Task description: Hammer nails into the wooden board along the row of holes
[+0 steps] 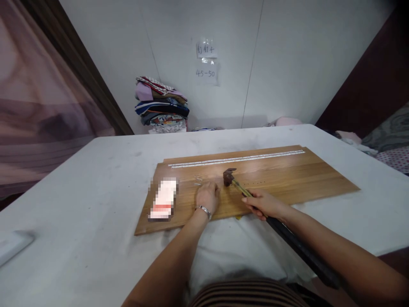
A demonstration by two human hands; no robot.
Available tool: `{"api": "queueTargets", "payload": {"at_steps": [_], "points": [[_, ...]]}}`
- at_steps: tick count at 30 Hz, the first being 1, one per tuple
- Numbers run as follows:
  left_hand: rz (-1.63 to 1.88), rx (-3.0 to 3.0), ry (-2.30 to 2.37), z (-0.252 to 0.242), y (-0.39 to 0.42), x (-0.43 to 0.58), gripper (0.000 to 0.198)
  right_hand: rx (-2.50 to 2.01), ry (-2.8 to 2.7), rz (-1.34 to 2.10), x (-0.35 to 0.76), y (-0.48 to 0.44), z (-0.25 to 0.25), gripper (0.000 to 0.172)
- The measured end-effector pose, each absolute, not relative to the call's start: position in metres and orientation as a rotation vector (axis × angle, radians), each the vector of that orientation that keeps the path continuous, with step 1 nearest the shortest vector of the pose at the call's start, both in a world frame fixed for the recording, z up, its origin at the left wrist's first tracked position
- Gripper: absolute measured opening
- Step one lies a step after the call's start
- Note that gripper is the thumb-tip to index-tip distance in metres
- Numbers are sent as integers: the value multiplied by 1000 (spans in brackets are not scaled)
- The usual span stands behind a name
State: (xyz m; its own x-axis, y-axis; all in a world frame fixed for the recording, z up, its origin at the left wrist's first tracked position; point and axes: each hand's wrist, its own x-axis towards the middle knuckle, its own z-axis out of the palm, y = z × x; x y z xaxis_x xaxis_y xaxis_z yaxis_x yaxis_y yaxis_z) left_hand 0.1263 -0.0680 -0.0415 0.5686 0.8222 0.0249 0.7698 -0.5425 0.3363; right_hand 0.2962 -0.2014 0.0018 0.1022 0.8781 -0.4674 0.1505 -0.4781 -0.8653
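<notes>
A wooden board (pixel 281 175) lies on the white table. My right hand (pixel 262 203) is wrapped round the handle of a claw hammer (pixel 228 177), whose rusty head is over the middle of the board, just right of my left hand. My left hand (pixel 208 197) rests low on the board with its fingers curled together; whatever they hold, if anything, is hidden. Several loose nails (pixel 197 184) lie on the board just beyond its fingers. A row of small dark nail points (pixel 254 183) shows on the board right of the hammer head.
Two long white strips (pixel 236 159) lie along the board's far edge. A blurred-out flat, phone-like object (pixel 163 199) is on the board's left part. Folded fabrics (pixel 162 104) are stacked behind the white table (pixel 96 192). A pale object (pixel 14 245) sits at the left edge.
</notes>
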Motion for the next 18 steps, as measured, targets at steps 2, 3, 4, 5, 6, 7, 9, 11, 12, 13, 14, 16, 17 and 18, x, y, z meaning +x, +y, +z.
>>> {"api": "queueTargets", "payload": {"at_steps": [2, 3, 4, 5, 6, 7, 9, 11, 12, 13, 14, 16, 17, 18], "points": [[251, 2509, 1319, -42, -68, 126, 16, -1726, -1011, 1433, 297, -201, 1, 34], [248, 2507, 1322, -43, -68, 126, 16, -1726, -1009, 1437, 297, -201, 1, 34], [248, 2506, 1324, -43, -68, 126, 16, -1726, -1007, 1439, 297, -201, 1, 35], [250, 2506, 1321, -43, -68, 126, 16, -1725, -1007, 1438, 297, -200, 1, 35], [254, 2506, 1317, -43, -69, 126, 16, -1721, -1011, 1435, 297, -200, 1, 36], [258, 2504, 1314, -43, -69, 126, 16, -1715, -1019, 1430, 298, -201, 0, 36], [267, 2503, 1306, -43, -69, 126, 15, -1697, -1034, 1426, 298, -201, -1, 35], [275, 2506, 1305, -44, -69, 126, 14, -1693, -1036, 1432, 299, -201, -3, 34], [279, 2506, 1308, -44, -69, 125, 14, -1694, -1033, 1435, 300, -202, -4, 34], [283, 2506, 1309, -44, -69, 125, 14, -1695, -1028, 1435, 301, -202, -4, 35], [285, 2505, 1309, -44, -69, 125, 15, -1696, -1022, 1432, 301, -202, -5, 35], [280, 2504, 1308, -42, -70, 125, 15, -1696, -1015, 1427, 303, -202, -5, 35], [277, 2505, 1308, -41, -70, 125, 15, -1695, -1014, 1428, 303, -203, -5, 35], [273, 2508, 1307, -41, -70, 125, 15, -1694, -1014, 1432, 303, -203, -4, 35]]}}
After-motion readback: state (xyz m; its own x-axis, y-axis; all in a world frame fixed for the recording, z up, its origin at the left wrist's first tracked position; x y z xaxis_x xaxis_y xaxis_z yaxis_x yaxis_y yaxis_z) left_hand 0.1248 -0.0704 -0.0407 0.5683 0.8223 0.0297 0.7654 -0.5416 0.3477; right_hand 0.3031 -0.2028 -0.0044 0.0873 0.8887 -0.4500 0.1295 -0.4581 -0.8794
